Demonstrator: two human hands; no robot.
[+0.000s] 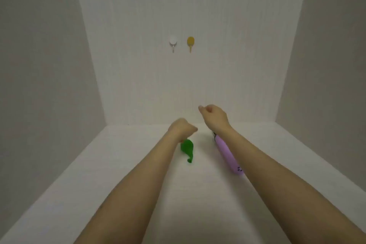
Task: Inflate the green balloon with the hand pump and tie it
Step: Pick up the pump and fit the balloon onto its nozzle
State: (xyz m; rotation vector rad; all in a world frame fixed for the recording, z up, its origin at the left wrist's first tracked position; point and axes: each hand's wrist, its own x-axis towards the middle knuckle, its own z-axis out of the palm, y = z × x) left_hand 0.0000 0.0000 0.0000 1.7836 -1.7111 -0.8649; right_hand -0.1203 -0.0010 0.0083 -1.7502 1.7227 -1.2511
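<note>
The deflated green balloon (187,148) lies on the white table (138,174), its neck pointing toward me. My left hand (181,128) hovers just past the balloon's far end with the fingers curled in and nothing visible in it; the wrist overlaps the balloon's top edge. The purple hand pump (227,155) lies on the table to the right of the balloon, its far tip hidden under my right wrist. My right hand (213,116) is raised above the pump's far end in a loose fist, holding nothing.
White walls close the table in at the back and on both sides. On the back wall hang a white hook (173,42) and a yellow hook (190,42), well above the hands.
</note>
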